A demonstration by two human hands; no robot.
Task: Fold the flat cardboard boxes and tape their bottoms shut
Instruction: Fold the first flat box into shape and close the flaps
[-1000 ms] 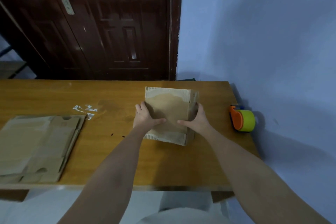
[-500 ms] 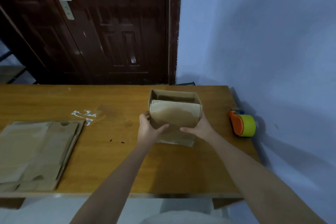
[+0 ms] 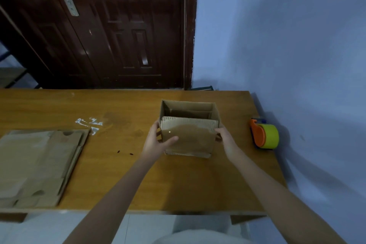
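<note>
A small brown cardboard box [image 3: 190, 138] stands on the wooden table [image 3: 178, 182] with its open end up and its inner flaps visible. My left hand [image 3: 156, 142] grips its left side, thumb across the near face. On the right side, my right hand [image 3: 225, 138] holds the box, fingers hidden behind the wall. A stack of flat cardboard boxes [image 3: 37, 166] lies at the table's left. An orange tape dispenser with a yellow-green roll [image 3: 264, 134] sits near the right edge, apart from both hands.
Scraps of clear tape [image 3: 89, 124] lie on the table left of the box. A dark wooden door [image 3: 111, 25] is behind the table and a blue wall [image 3: 287, 45] runs along its right side.
The box was tipped from lying toward me to standing upright with its opening up. Both hands stayed on its sides, and my right thumb came off the near face.
</note>
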